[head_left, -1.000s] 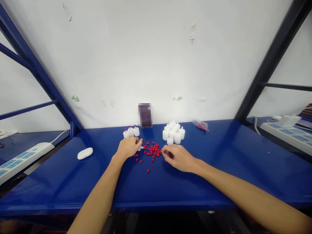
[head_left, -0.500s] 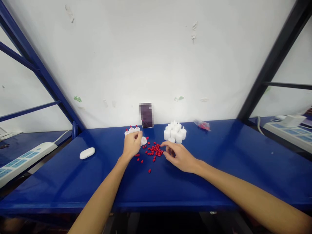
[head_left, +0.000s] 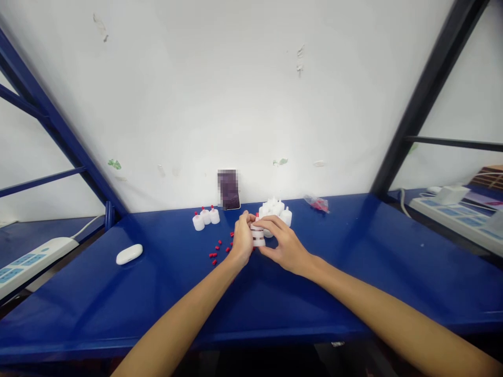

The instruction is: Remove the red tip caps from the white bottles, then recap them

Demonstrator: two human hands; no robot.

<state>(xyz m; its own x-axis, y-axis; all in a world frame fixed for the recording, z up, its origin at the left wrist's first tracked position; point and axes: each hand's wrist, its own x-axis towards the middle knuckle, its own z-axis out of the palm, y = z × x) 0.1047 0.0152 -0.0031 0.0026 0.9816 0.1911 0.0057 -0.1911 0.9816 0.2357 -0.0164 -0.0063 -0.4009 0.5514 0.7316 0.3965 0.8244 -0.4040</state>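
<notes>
A small white bottle [head_left: 258, 242] with a red tip showing at its top is held upright between my two hands over the middle of the table. My left hand [head_left: 242, 238] is closed around its left side. From the right, the fingers and thumb of my right hand [head_left: 288, 247] grip the same bottle. Small red caps [head_left: 213, 255] lie loose beside and below my left hand, partly hidden by it. Just behind my right hand stands a cluster of white bottles [head_left: 286, 215] with bare nozzles. Three white bottles with red caps [head_left: 198, 224] stand at the back left.
A phone [head_left: 229, 189], its screen blurred, leans against the wall. A white oval case [head_left: 129, 254] lies on the blue table [head_left: 157, 309] at the left. At the back right is a clear bag with red pieces [head_left: 317, 203]. Power strips [head_left: 35, 262] flank the table.
My left hand has moved right with the bottle, away from the three capped ones. My right hand has come up to grip the bottle too. The view has shifted slightly.
</notes>
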